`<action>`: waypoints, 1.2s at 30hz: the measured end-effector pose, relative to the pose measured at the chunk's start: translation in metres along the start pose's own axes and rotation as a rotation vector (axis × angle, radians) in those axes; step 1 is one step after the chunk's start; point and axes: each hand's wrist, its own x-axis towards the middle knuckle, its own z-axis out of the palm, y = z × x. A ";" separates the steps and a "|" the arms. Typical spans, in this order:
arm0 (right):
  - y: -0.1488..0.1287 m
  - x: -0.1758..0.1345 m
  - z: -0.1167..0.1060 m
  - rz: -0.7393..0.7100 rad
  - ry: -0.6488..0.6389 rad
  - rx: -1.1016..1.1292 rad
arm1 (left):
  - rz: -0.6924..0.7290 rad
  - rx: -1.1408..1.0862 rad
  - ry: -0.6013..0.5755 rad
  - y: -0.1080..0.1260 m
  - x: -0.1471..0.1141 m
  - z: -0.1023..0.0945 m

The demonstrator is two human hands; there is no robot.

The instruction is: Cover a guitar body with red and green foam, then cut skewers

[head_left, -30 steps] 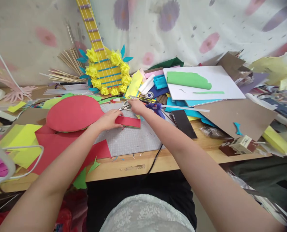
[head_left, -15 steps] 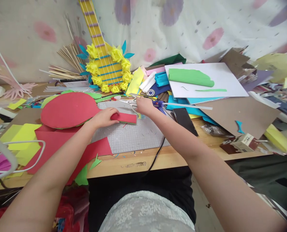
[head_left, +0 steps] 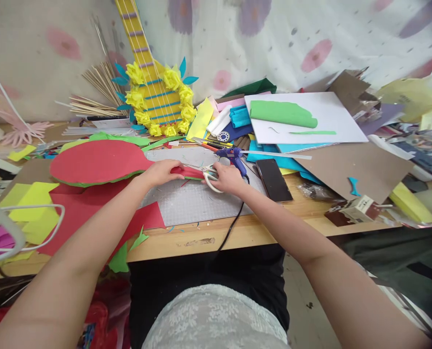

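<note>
I note the left hand (head_left: 161,173) gripping the red paddle-shaped piece (head_left: 99,161) by its handle; the right hand (head_left: 228,178) grasps scissors (head_left: 205,169) at the handle's end. I find the piece back from the desk's (head_left: 187,238) front edge.

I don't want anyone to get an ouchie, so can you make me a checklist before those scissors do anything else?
1. Left hand steadying the red paddle shape by its narrow handle: ok.
2. Right hand holding the scissors by their white grips: ok.
3. Left hand clear of the scissor tips: cannot tell; they are too small to make out.
4. Gray mat underneath the handle: ok.
5. Purple glue gun well away from the right hand: not ok; it lies just behind it.
6. Black cord out of the way: not ok; it runs close by the right wrist and to the table's front edge.
</note>
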 end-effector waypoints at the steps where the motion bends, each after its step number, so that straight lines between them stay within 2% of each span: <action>1: 0.002 0.000 0.000 0.015 -0.013 0.021 | -0.015 -0.010 -0.015 0.001 0.001 -0.004; 6: 0.006 0.003 0.001 0.086 -0.053 0.108 | -0.032 0.041 -0.055 0.004 0.005 -0.011; 10: 0.001 0.006 0.003 0.138 -0.059 0.125 | -0.003 0.088 -0.015 0.006 0.003 0.002; 16: -0.003 0.010 0.007 0.161 -0.025 0.089 | 0.011 0.156 0.105 0.015 -0.001 0.026; 24: -0.010 0.010 0.014 0.305 0.063 0.120 | 0.064 0.219 0.148 0.013 0.001 0.036; 31: -0.011 0.006 0.019 0.306 0.110 0.140 | 0.062 0.217 0.107 0.018 -0.001 0.027; 36: -0.009 0.005 0.019 0.289 0.106 0.165 | -0.015 0.273 0.090 -0.009 -0.014 0.006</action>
